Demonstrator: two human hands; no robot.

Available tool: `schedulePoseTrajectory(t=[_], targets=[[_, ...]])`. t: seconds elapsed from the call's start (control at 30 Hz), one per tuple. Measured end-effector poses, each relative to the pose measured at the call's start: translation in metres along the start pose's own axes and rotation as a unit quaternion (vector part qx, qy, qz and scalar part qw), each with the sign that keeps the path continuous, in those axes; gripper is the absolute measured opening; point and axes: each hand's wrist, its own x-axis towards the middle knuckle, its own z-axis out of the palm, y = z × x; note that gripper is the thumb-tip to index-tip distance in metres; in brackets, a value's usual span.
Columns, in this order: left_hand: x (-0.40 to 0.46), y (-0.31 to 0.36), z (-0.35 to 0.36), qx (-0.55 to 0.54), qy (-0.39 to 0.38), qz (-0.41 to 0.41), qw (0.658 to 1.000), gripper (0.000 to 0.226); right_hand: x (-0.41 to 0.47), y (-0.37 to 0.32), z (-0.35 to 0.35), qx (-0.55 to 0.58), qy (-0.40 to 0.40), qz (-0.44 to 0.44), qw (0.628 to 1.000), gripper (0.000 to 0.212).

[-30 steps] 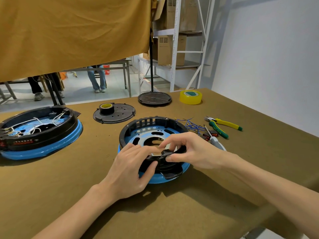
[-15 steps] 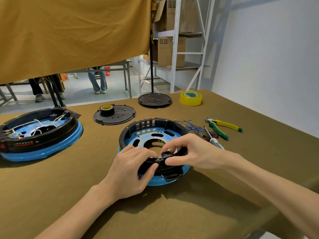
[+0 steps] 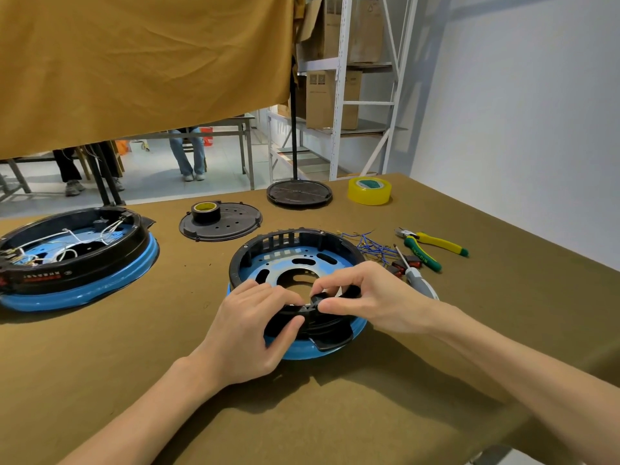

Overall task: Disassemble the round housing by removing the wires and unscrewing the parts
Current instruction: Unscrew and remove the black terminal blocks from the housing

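Since the earlier frame both hands have barely shifted; the right fingers have curled in tighter over the near rim, and the housing has not moved on the worktop.

The left hand (image 3: 250,333) grips the near rim of the round housing (image 3: 295,263), fingers curled over the top and thumb pressed against the outer black wall. The right hand (image 3: 365,298) pinches the same rim just beside it, thumb and forefinger closed on a small black part at the edge; what that part is cannot be made out. The housing sits near the middle of the worktop (image 3: 335,414), its black ring on a blue base, with no wires left inside.

Risk, as judged: the pinch is small and the pull appears directed at a clip or tab. Should it release suddenly, the ring could jump and the fingers could slip onto the slotted metal plate inside. Too much force could snap the plastic.

Just right of the housing lie loose blue wires (image 3: 369,245), a screwdriver (image 3: 414,271) and pliers (image 3: 432,243), close behind the right wrist and liable to be knocked. A second housing (image 3: 73,260), wires in place, stands well to the left. A black cover plate (image 3: 221,223) carrying a tape roll (image 3: 205,211) lies behind, and a yellow tape roll (image 3: 369,190) further back.
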Motion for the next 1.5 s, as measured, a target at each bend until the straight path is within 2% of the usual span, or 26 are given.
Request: schedulePoseTrajectory(t=[0.27, 0.43, 0.7, 1.27, 1.4, 1.5], targets=[[-0.001, -0.004, 0.0, -0.007, -0.001, 0.002, 1.0, 0.021, -0.001, -0.001, 0.003, -0.004, 0.01, 0.003, 1.0, 0.02], [0.001, -0.008, -0.003, -0.026, -0.002, 0.004, 1.0, 0.023, 0.003, -0.007, 0.0, -0.115, 0.02, 0.023, 0.993, 0.019], [0.004, -0.008, -0.009, -0.031, -0.028, -0.007, 0.999, 0.024, 0.004, -0.012, 0.0, -0.148, 0.005, 0.01, 0.989, 0.02], [0.005, -0.005, -0.008, -0.028, -0.036, -0.035, 0.998, 0.024, 0.005, -0.004, 0.0, -0.106, 0.027, -0.001, 0.994, 0.017], [0.007, 0.004, -0.005, -0.019, -0.013, -0.061, 0.998, 0.023, -0.001, -0.008, 0.002, -0.129, 0.043, 0.017, 0.991, 0.029], [0.012, 0.011, -0.005, -0.006, -0.004, -0.072, 0.997, 0.031, -0.007, -0.011, 0.0, -0.182, 0.048, 0.011, 0.982, 0.053]])
